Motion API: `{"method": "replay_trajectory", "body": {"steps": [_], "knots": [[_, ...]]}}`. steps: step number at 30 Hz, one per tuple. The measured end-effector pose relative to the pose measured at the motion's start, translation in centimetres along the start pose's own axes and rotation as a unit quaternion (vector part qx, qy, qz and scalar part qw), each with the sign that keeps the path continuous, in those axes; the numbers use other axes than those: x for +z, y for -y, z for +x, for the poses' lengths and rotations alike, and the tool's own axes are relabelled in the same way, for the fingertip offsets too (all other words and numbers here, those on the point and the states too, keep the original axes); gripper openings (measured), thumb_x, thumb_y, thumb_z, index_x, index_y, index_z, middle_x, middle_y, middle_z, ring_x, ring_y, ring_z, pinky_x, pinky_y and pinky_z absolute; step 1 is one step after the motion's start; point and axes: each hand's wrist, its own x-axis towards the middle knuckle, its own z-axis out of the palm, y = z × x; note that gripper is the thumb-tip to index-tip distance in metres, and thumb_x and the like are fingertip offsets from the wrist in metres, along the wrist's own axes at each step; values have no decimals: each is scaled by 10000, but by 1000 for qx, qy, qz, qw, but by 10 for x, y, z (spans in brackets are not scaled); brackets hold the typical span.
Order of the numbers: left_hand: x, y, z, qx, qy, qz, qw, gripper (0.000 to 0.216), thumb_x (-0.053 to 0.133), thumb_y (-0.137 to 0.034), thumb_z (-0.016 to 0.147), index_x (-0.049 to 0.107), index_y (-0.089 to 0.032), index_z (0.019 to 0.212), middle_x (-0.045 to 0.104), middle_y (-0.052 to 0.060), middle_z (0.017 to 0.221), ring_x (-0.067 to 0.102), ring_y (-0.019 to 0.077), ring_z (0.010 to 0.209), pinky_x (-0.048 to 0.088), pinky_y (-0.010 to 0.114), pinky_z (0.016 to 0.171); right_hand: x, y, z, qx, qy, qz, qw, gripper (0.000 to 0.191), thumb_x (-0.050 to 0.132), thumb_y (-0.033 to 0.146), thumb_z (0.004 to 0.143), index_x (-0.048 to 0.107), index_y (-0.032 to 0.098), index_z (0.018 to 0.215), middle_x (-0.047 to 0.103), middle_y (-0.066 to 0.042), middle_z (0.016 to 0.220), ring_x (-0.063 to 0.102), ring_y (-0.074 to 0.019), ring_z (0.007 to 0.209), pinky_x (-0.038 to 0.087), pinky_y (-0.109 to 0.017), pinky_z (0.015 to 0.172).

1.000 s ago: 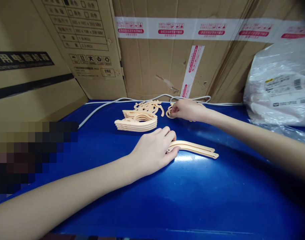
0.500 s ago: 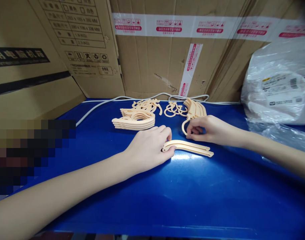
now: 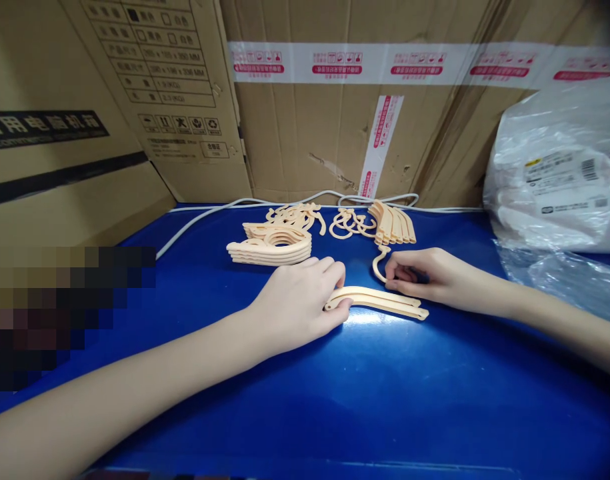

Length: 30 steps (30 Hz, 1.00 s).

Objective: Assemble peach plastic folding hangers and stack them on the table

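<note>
My left hand [image 3: 305, 297] pinches the left end of a cream plastic hanger arm piece [image 3: 379, 300], which looks like two curved bars side by side, low over the blue table. Between the fingertips of my right hand [image 3: 419, 273] is a cream hanger hook [image 3: 378, 263], its small end pointing away from me. Just behind that hook lies a row of curved hanger arms [image 3: 395, 223]. Several loose hooks [image 3: 347, 223] rest to the left of the row. A stack of folded hangers [image 3: 269, 247] sits beyond my left hand, with a jumble of cream pieces [image 3: 295, 215] behind it.
Cardboard boxes [image 3: 305, 133] stand along the back and left of the blue table [image 3: 385, 400]. A white cable [image 3: 205, 212] runs along their foot. At the right is a clear plastic bag [image 3: 559, 173] with white contents and a label.
My right hand has drawn the hook slightly right and toward me, away from the row of arms. The left hand keeps its pinch nearly in place. The view has tilted up a little.
</note>
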Motion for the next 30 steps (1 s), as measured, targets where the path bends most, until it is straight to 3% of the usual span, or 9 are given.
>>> {"method": "replay_trajectory", "body": {"steps": [30], "knots": [[-3, 6, -1, 11, 0, 12, 1000, 164, 503, -338, 855, 554, -182, 865, 602, 2, 809, 550, 171, 747, 318, 294, 596, -7, -6, -3, 4, 19, -27, 999, 132, 547, 317, 861, 580, 193, 833, 572, 2, 709, 465, -124, 598, 351, -255, 552]]}}
